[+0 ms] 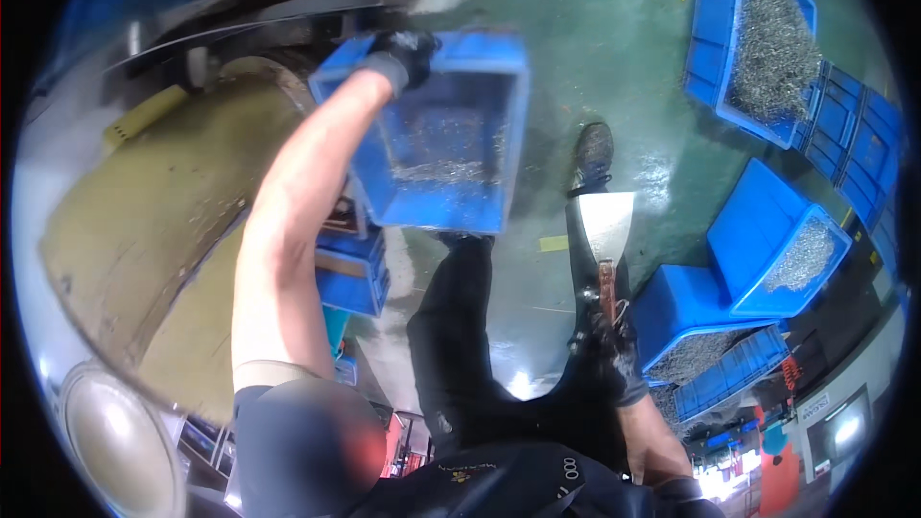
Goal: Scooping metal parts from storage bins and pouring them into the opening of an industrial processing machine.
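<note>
My left hand (408, 56), in a dark glove, is closed on the far rim of a blue plastic crate (446, 205). The crate tilts with its opening toward me, and small shiny metal bits cling to its inner wall. My right hand (616, 350), also gloved, grips a scraper (607, 223) by its brown handle. Its wide pale blade points away from me, over my right leg, apart from the crate.
Blue bins hold grey metal shavings (775, 48) at the far right, with more blue bins (767, 221) nearer. On the left is a worn yellowish machine surface (144, 201). Below the tilted crate sits another blue box (353, 273). My shoe (595, 146) stands on the green floor (566, 58).
</note>
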`<action>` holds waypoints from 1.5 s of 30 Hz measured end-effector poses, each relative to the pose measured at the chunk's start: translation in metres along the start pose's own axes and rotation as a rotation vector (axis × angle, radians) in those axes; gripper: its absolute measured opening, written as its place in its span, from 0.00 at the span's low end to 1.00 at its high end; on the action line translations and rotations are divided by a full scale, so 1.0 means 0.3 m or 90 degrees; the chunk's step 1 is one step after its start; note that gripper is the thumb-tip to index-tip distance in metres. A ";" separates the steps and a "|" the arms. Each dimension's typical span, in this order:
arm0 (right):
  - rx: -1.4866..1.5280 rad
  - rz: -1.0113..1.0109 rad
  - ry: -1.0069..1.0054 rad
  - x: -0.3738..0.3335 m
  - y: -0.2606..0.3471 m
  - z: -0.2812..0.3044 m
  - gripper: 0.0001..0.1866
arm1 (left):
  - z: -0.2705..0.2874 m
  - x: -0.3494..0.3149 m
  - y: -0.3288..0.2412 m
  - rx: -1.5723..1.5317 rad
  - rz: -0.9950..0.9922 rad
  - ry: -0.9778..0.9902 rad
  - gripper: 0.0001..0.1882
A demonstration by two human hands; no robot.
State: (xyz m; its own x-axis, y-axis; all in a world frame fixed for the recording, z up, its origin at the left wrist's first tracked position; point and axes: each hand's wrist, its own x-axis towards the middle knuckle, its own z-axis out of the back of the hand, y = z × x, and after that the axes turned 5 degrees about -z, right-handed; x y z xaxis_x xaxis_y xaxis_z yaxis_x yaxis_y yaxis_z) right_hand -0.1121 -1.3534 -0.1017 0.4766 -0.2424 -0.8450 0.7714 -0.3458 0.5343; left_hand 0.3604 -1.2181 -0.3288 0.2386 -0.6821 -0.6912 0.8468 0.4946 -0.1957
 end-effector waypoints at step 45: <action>-0.089 0.345 0.402 -0.665 1.326 -0.988 0.24 | 1.435 -3.254 0.489 0.299 0.863 -0.649 0.15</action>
State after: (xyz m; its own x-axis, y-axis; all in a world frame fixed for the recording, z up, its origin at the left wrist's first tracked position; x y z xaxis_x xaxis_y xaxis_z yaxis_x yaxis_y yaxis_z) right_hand 0.2248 -1.1740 0.2729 0.9103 0.2244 -0.3477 0.3927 -0.2030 0.8970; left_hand 0.4563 -0.7116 0.6169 0.8472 -0.0846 0.5245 -0.1728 0.8897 0.4226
